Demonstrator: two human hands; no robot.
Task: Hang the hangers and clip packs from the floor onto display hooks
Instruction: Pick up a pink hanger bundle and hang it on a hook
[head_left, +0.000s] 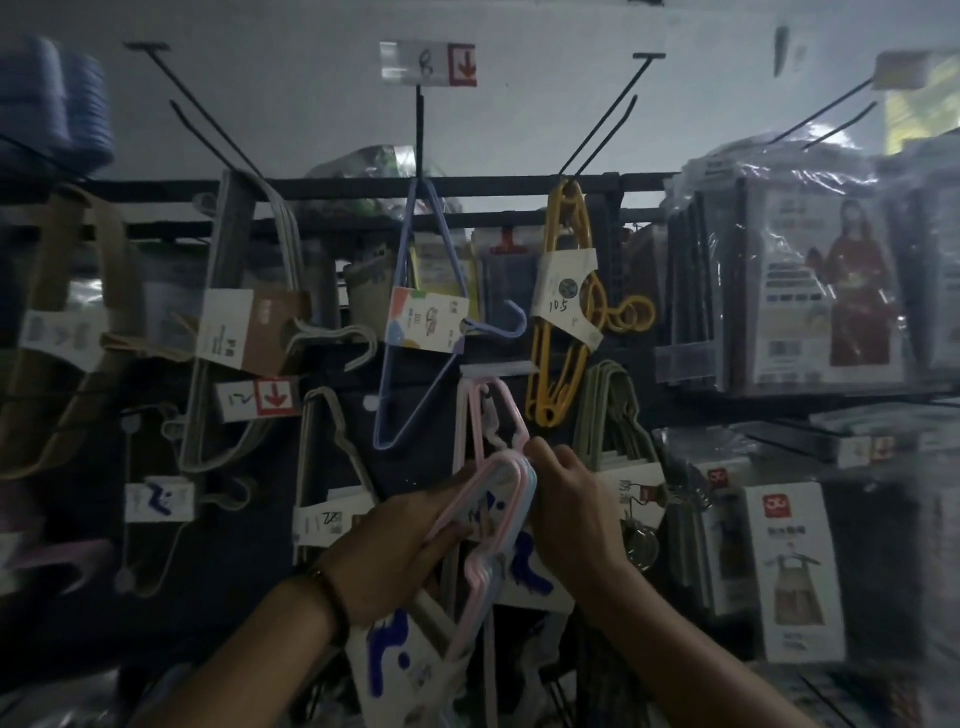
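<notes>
Pink and pale-blue plastic: the pack (519, 480) of hangers is in both hands, centre frame, in front of the rack, just below a pink hanger (491, 415) already on its hook.

Head view, hands:
- Left hand (400, 551): forearm comes up from the lower left, dark band (332, 592) on the wrist. Fingers wrapped round the pack's left arm, thumb on top.
- Right hand (571, 504): forearm comes up from the lower right, wrist bent inward. Fingertips curled narrow, pinching the pack's top right corner, close to the hung pink hanger's lower end.

Counts:
- 2 hands, 1 held pack; hangers in it are stacked, number can't be told.
- 4 black hooks (418, 130) jut out along the top row.
- 1 blue hanger (387, 364) with a card on the centre hook.
- 1 yellow hanger pack (563, 312) to its right, marked 10.5.
- 1 grey bundle (234, 312) on the left, 1 green-grey bundle (615, 410) right of the hands.
- 2 clear red-arrow tags (428, 65), one top centre, one mid-left.
- 2 apron packs (831, 291) readable at right; the rest is blurred.
</notes>
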